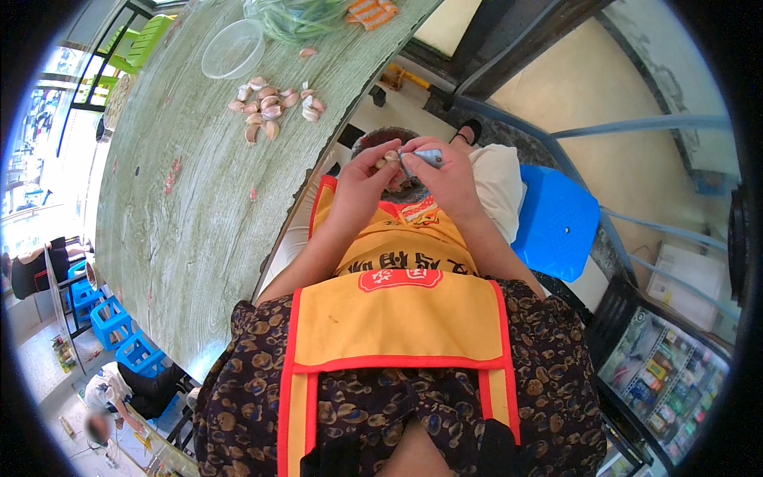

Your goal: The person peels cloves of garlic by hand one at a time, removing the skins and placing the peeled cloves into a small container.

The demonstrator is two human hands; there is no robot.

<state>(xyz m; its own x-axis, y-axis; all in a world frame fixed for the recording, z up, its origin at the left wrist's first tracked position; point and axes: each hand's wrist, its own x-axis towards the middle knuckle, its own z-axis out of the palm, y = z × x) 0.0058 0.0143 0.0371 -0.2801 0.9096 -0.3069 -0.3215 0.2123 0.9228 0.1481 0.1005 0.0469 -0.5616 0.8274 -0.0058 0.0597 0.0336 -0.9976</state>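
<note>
My left hand [368,173] pinches garlic cloves [391,156] between thumb and fingers, over my lap. In my right hand [444,176] is a small tool with a pale blue handle [428,157], its working end close to the cloves and mostly hidden by my fingers. Beneath both hands stands a round bin [384,136] with pale scraps inside. To the left, a pile of unpeeled garlic cloves [270,111] lies on the wood-grain table [202,197], with a smaller cluster [311,107] beside it.
Past the cloves are a clear plastic bowl [233,50], a green plastic bag [295,18] and an orange striped cloth [372,12]. A blue plastic stool [557,223] stands at my right. Another person [113,393] sits at lower left near blue stools [111,322].
</note>
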